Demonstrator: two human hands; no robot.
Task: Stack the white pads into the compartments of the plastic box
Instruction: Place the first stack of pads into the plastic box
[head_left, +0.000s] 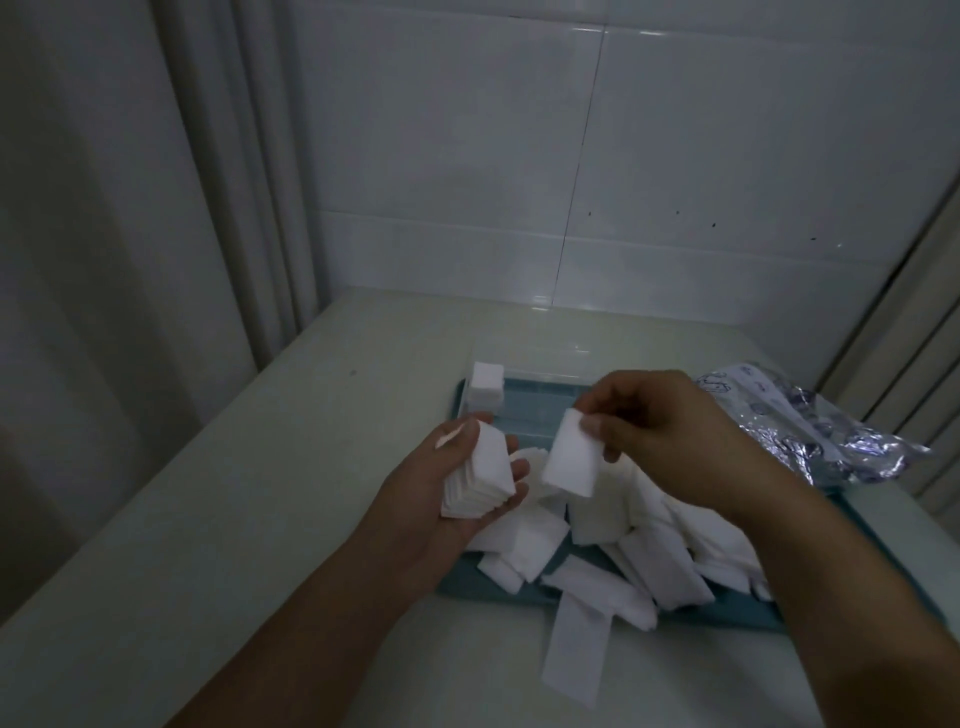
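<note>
Two bare forearms reach forward from the bottom edge over a pale table (218, 467). Left hand (457, 478) lies palm up, its fingers and thumb curled round a neat stack of white pads (478, 475) that rests in the palm, long axis running away from the viewer and slightly right. Right hand (660, 421) hovers just beside it, thumb and fingertips pinching one single pad (571, 454) by its upper right corner; that pad hangs tilted, its lower end pointing down toward the viewer. A narrow gap separates the single pad from the stack, which lies directly to its left, so the likely next move is a short sideways carry onto the stack, with the pad turned to match the stack's long axis. Below both hands a teal tray (727, 616) holds a loose heap of pads (649, 540), some overlapping, one long strip (574, 647) hanging over the near rim. At the tray's far edge sits the clear plastic box (540, 387); its leftmost compartment already holds a square block of pads (486, 382), while the rest looks empty, though its walls are hard to make out. Crumpled silvery wrapper (821, 426) lies at far right. Nothing stands between hands and box.
</note>
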